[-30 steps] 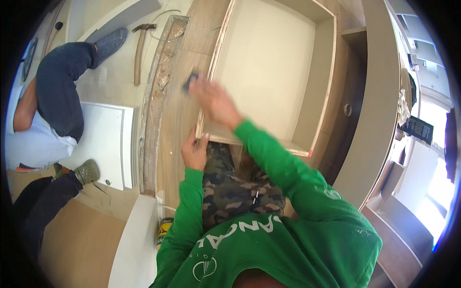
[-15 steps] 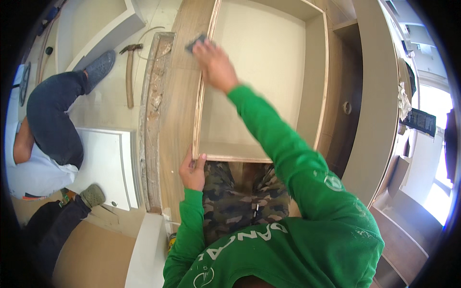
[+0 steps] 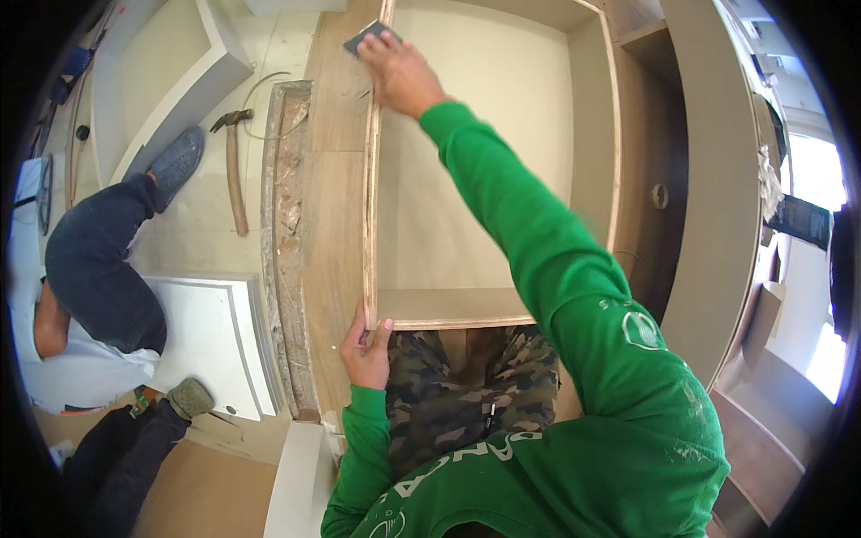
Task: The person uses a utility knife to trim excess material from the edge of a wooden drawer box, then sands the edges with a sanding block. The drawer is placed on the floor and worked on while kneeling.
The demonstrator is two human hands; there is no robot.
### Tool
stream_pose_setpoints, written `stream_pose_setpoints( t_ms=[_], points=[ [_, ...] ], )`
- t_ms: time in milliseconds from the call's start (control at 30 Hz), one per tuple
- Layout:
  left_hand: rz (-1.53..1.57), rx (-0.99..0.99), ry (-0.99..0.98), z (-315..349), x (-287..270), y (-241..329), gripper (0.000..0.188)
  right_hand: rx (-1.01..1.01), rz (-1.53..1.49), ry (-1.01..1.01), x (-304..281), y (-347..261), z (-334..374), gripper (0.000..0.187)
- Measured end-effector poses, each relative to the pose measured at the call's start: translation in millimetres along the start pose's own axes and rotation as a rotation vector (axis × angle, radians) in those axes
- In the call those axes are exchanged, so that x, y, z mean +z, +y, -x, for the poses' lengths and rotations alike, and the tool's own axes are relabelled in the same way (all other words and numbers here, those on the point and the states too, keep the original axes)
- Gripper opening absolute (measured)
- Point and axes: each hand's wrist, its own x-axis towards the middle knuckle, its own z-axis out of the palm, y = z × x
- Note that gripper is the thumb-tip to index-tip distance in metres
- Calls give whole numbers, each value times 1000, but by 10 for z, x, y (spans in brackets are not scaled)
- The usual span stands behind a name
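Note:
A shallow open wooden box (image 3: 475, 197), pale inside with bare plywood edges, lies in front of me, its near end by my camouflage trousers. My left hand (image 3: 366, 354) grips its near left corner, thumb on the near panel and fingers on the left side. Stretched out over the box, my right hand (image 3: 401, 76) presses a dark grey piece of sandpaper (image 3: 370, 38) at the far part of the left plywood edge. The sandpaper's flat face sticks out past my fingertips; its underside is hidden.
To the left, a claw hammer (image 3: 236, 175) lies on the floor beside a rough channel (image 3: 289, 206). Two other people's legs (image 3: 103, 260) are near stacked white panels (image 3: 211, 336). A white frame (image 3: 175, 108) lies far left; a long cabinet panel (image 3: 717, 206) stands on the right.
My right hand has slid farther along the box's left edge with the sandpaper. My left hand keeps its hold on the corner. The view has shifted slightly.

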Motion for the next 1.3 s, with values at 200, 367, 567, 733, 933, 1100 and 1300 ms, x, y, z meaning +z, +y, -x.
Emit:
stream_pose_setpoints(
  t_ms=[200, 367, 567, 733, 933, 1100, 1300],
  points=[
    [47, -6, -36, -21, -13, 19, 66, -181, -236, -251, -416, -1275, 2267, 80],
    [72, -44, -9, 1, 6, -59, 67, -234, -211, -56, -178, -789, 1708, 84],
    [-2, -56, 10, -5, 6, 8, 67, -33, 16, 19, 25, -60, -22, 58],
    [17, -38, -13, -13, -15, -62, 66, -135, -126, -223, -342, -1042, 1697, 78],
    [73, -32, -19, -17, -69, -250, 63, -297, -214, -129, -152, -955, 2162, 72],
    [13, 58, -48, -163, -78, -242, 63, 1, -6, -49, -306, -219, 140, 50],
    [-460, 146, 129, -59, -85, -74, 64, 473, -679, 423, -1779, -71, -51, 26]
  ],
)
